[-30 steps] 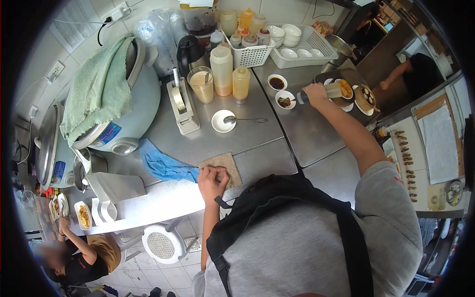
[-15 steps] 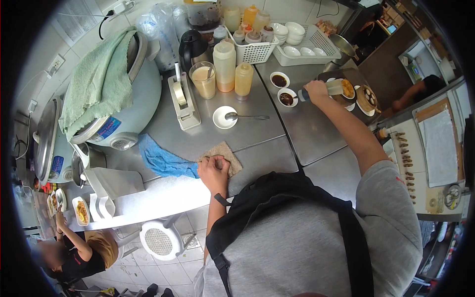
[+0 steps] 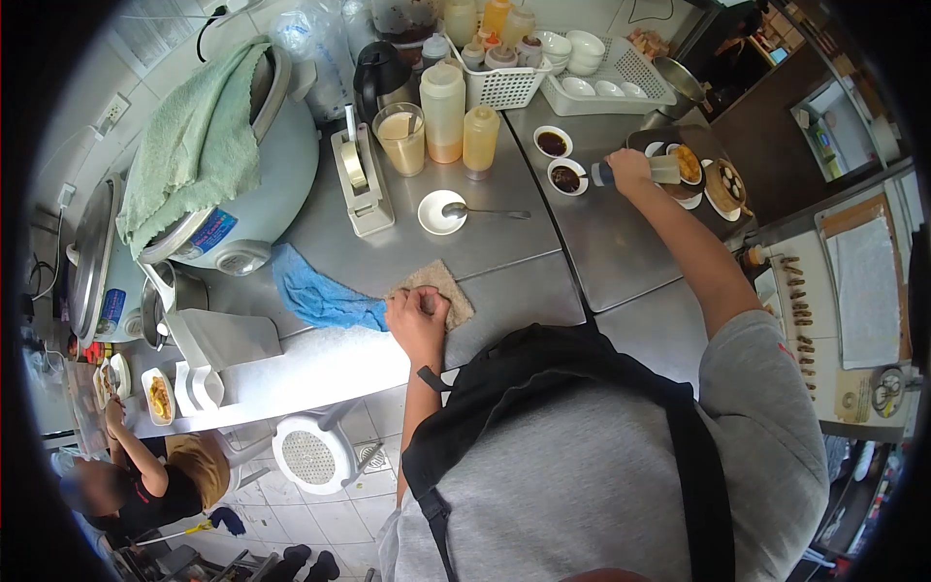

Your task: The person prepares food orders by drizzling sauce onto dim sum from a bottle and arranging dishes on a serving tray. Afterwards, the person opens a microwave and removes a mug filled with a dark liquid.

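Observation:
My right hand [image 3: 630, 173] is closed around a translucent bottle [image 3: 665, 170] with a blue-grey end. Its clear end points at a white dish of orange-yellow fried food [image 3: 687, 163]. Close to the blue-grey end sits a small white bowl of dark sauce [image 3: 566, 177], with a second sauce bowl [image 3: 553, 143] behind it. My left hand [image 3: 419, 315] rests, fingers curled, on the edge of a brown cloth pad [image 3: 444, 288]; what is inside the fingers, if anything, is hidden. A blue cloth [image 3: 325, 291] lies against that hand's left side.
A white bowl [image 3: 438, 215] with a spoon, a tape dispenser [image 3: 364, 189], a glass of milky drink [image 3: 401, 145] and squeeze bottles [image 3: 480, 141] stand on the steel counter. Large cookers [image 3: 262, 194] are at left. A co-worker [image 3: 145, 475] is at lower left, near a stool [image 3: 315, 454].
The view has tilted slightly, and a yellow-handled mop now shows at lower left. Both my hands keep about the same place and grip. The co-worker has shifted a little.

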Demonstrator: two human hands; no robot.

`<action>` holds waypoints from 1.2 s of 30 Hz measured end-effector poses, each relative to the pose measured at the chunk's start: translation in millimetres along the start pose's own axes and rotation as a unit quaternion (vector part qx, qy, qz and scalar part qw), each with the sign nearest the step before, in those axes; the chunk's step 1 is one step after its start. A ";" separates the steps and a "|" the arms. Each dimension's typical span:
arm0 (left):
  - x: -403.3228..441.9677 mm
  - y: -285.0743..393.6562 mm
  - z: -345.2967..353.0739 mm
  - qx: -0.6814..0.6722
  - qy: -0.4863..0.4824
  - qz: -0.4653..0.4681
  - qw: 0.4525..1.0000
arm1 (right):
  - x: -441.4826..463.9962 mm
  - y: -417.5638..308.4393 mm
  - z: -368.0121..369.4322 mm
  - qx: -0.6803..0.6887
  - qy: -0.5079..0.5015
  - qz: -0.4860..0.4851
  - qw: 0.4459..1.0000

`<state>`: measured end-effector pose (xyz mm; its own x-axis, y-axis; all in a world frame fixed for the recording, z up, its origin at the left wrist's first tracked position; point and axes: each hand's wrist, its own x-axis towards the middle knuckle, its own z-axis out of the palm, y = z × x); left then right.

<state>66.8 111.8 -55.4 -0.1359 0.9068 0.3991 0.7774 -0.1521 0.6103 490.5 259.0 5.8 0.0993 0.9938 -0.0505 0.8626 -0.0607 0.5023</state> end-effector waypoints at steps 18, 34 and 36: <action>12.1 -20.0 -18.3 -0.096 -0.166 -0.033 0.981 | -53.5 -3.0 18.9 0.242 0.044 0.098 0.964; 0.7 -67.1 -88.1 -0.393 0.096 -0.326 0.855 | 104.5 19.1 -251.8 0.663 0.270 -0.012 0.698; 4.3 -56.3 -86.7 -0.372 0.094 -0.290 0.877 | 150.2 6.4 -267.0 0.629 0.282 -0.038 0.723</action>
<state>-30.8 90.1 -28.7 -0.5292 0.8461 -0.0631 -0.0627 0.0352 0.9974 378.5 432.8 231.8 0.1154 0.8575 0.5014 0.6584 0.3119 -0.6850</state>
